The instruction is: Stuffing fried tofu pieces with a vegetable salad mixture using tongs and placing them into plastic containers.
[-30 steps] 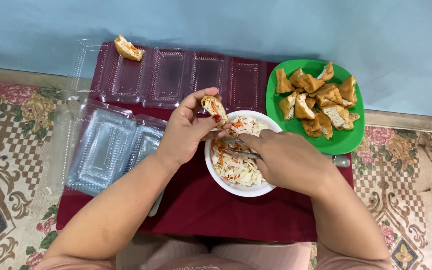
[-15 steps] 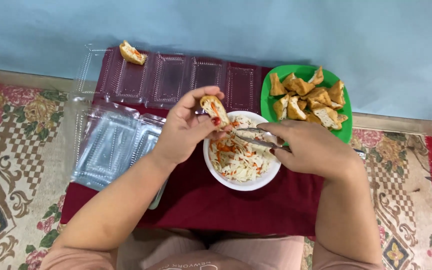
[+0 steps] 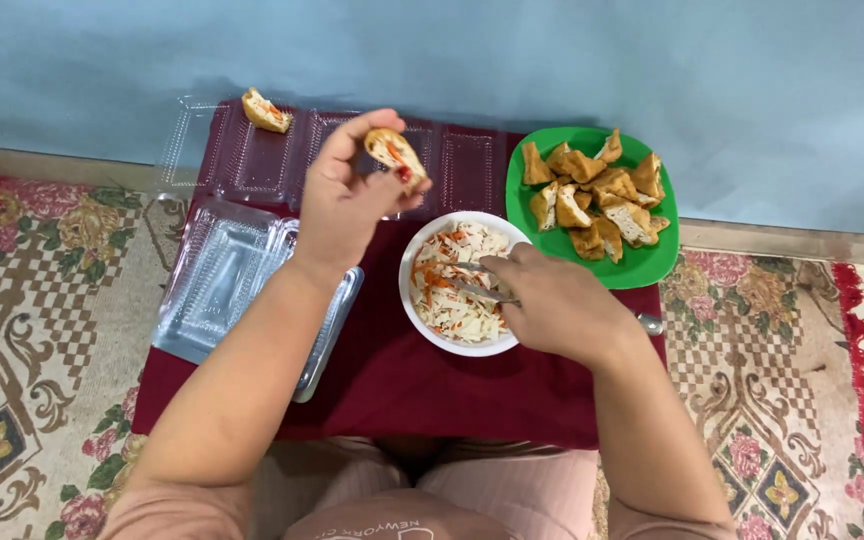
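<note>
Head view: crisp, perhaps stuffed tofu puff (image 3: pixel 395 155).

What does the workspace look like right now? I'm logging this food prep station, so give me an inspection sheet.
Surface: dark red cloth over a low table.
Job's things: left hand holds a filled tofu piece above the cloth; right hand holds a spoon in the white bowl of shredded vegetables.
Clutter: green plate of fried tofu; clear plastic trays, one filled piece in the far tray.
Fingers: both hands closed on their items.
Cables: nothing seen.
Surroundings: patterned carpet, blue wall.
</note>
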